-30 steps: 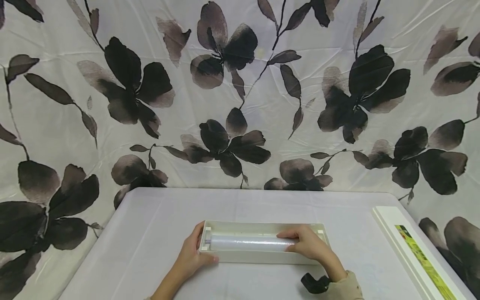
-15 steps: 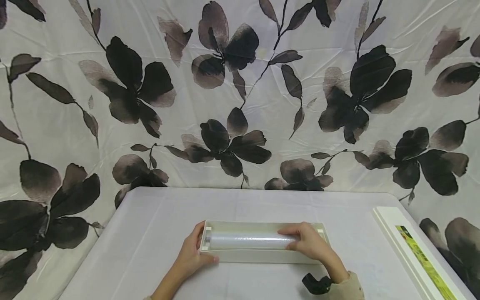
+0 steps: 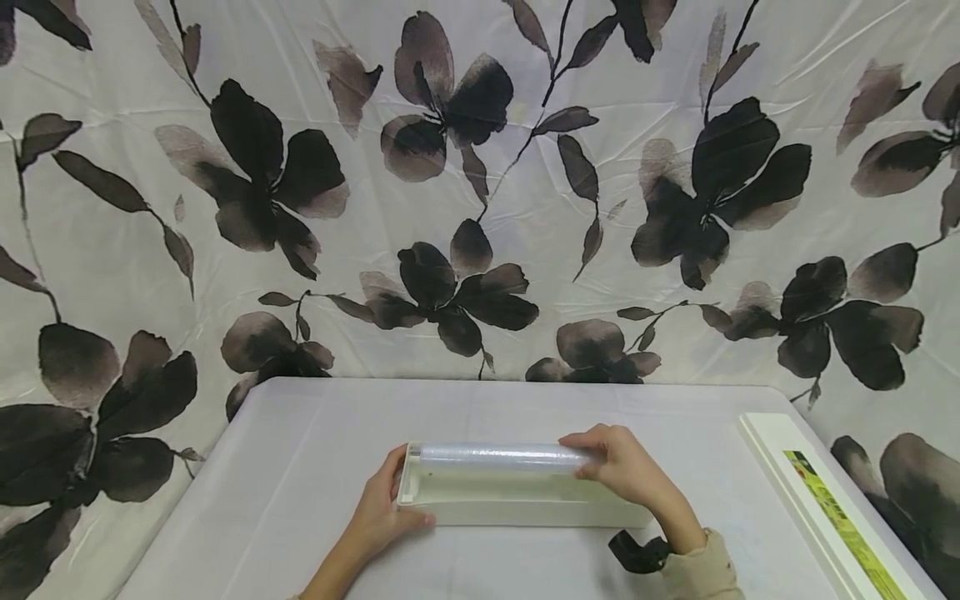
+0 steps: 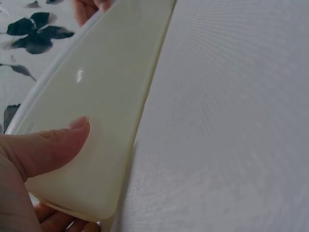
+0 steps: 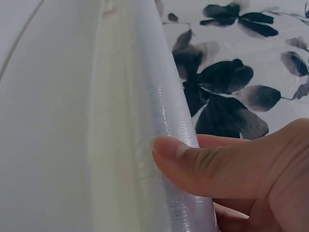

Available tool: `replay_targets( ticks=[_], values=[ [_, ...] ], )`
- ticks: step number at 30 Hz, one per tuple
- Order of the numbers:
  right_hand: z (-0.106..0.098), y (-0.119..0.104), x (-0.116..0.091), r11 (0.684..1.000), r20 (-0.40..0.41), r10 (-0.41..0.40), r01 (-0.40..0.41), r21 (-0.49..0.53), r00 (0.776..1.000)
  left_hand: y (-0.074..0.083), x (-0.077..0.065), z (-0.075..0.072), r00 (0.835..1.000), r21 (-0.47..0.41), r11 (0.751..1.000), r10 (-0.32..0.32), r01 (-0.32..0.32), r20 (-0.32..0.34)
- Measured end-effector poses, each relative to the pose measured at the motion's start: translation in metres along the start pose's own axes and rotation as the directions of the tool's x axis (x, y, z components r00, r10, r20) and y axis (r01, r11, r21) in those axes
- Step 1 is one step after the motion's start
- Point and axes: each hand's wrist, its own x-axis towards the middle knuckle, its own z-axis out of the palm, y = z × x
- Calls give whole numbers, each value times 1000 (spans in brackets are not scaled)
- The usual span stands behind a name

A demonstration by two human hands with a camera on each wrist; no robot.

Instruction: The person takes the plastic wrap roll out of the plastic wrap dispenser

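In the head view a cream plastic box [image 3: 525,513] lies open on the white table, long side toward me. My left hand [image 3: 382,497] grips its left end, thumb on the front wall [image 4: 111,101] and fingers behind the end, as the left wrist view shows. My right hand [image 3: 624,468] holds the right end of a shiny, clear roll of cling film [image 3: 495,456] between thumb and fingers. In the head view the roll overlaps the box's back edge, and the box's inside shows below it. The right wrist view shows the right thumb [image 5: 176,157] pressed on the wrapped film.
A long white lid-like piece [image 3: 772,467] with a yellow-green label [image 3: 847,525] lies along the table's right side. A black curved device [image 3: 637,552] sits at my right wrist. Floral cloth [image 3: 457,167] hangs behind the white table [image 3: 337,433].
My right hand has raised the roll of cling film from inside the box to the level of its back edge. My left hand keeps its grip on the box's left end.
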Motion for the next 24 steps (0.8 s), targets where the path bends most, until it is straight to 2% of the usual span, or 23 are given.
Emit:
replay_targets(
  ticks=[9, 16, 24],
  values=[
    [-13, -11, 3, 1000, -21, -14, 13, -13, 1000, -1, 1, 0, 1000, -6, 1000, 14, -14, 6],
    [-22, -17, 1, 1000, -41, 12, -13, -17, 999, 1, 0, 3, 999, -11, 999, -33, 33, -4],
    [-34, -26, -6, 999, -96, 14, -18, -40, 995, 1, 0, 0, 1000, 37, 999, 11, -11, -5]
  ],
)
